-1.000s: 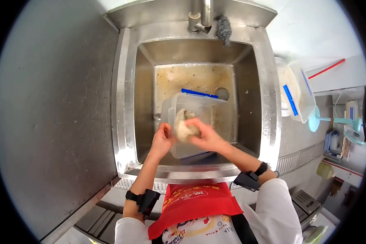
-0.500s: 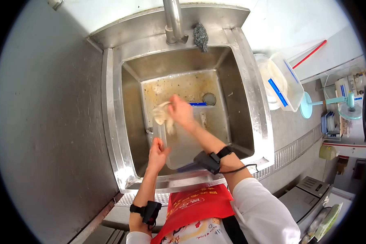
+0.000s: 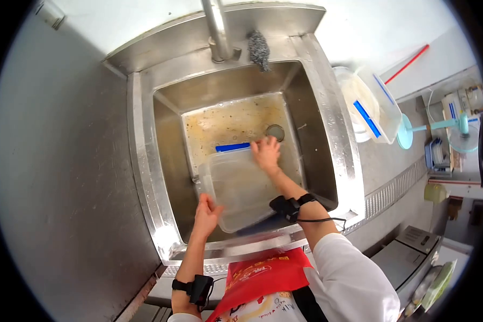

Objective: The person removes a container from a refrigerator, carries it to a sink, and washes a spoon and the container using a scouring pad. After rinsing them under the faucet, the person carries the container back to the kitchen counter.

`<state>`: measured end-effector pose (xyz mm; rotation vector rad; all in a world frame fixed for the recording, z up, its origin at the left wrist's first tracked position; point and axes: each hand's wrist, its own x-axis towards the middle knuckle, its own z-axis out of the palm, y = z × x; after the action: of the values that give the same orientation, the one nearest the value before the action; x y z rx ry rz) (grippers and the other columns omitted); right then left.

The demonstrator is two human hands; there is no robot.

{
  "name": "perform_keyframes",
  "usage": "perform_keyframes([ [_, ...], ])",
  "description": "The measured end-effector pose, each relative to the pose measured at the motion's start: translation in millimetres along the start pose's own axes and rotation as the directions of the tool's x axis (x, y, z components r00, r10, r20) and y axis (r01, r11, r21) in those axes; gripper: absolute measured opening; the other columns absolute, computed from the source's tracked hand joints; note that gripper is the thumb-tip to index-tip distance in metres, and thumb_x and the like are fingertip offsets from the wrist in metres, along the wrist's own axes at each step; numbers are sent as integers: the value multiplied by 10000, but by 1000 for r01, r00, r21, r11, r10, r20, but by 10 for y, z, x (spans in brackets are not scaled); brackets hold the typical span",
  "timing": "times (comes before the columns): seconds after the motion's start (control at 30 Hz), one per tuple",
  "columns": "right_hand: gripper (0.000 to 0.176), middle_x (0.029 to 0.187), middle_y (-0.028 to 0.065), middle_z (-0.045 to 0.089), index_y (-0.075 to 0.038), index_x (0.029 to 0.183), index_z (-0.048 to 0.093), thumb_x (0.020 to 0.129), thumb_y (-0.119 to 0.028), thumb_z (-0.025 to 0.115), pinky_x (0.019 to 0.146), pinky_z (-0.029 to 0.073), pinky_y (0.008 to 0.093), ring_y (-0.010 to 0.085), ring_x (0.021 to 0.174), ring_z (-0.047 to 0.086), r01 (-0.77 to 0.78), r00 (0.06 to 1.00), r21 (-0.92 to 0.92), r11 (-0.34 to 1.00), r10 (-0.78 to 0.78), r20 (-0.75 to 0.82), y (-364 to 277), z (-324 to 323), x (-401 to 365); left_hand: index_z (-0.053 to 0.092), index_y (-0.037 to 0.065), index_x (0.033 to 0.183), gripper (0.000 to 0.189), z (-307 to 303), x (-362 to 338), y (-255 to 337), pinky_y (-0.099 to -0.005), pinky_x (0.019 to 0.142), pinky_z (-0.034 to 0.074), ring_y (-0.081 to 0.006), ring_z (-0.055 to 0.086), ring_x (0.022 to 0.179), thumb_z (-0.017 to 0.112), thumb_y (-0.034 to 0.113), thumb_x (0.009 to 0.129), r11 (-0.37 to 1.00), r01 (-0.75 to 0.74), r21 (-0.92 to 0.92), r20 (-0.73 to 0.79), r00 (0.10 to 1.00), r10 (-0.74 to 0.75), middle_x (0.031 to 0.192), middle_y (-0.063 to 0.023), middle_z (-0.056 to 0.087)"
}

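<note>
Right hand [image 3: 266, 154], fingers bent, is just beside the drain [image 3: 275, 131]; the translucent plastic container [image 3: 240, 185] sits on the drain's near side, my left hand [image 3: 205, 217] by its rim; I can't tell whether either grips.

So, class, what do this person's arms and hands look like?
White sleeves stop above the forearms. Each forearm has a black strap and boxy black device; a dark cable runs from the right one. Left hand and right hand are bare.
</note>
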<state>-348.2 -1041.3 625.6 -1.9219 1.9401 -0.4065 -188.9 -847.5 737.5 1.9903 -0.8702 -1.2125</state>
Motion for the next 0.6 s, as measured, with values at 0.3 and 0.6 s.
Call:
perform_keyframes([
  [0.3,292,1028,150,470,-103,1035,560,748,-62,526,800,374,437,337,973,441,590,803,316,743,-581,-135,-909,-247,-380,364,55,720,252,84,0,121,-290,521,343,-133,357,566,603,36,643,997,-10,81,-205,978,26,599,-20,356],
  [0.6,365,1145,207,429,-8,1069,553,719,-105,594,869,419,453,404,1041,436,200,971,-96,975,-184,154,924,282,232,309,59,660,233,-33,50,-77,-267,484,266,-105,293,553,524,-25,626,993,-96,63,-423,899,114,602,-1,275],
])
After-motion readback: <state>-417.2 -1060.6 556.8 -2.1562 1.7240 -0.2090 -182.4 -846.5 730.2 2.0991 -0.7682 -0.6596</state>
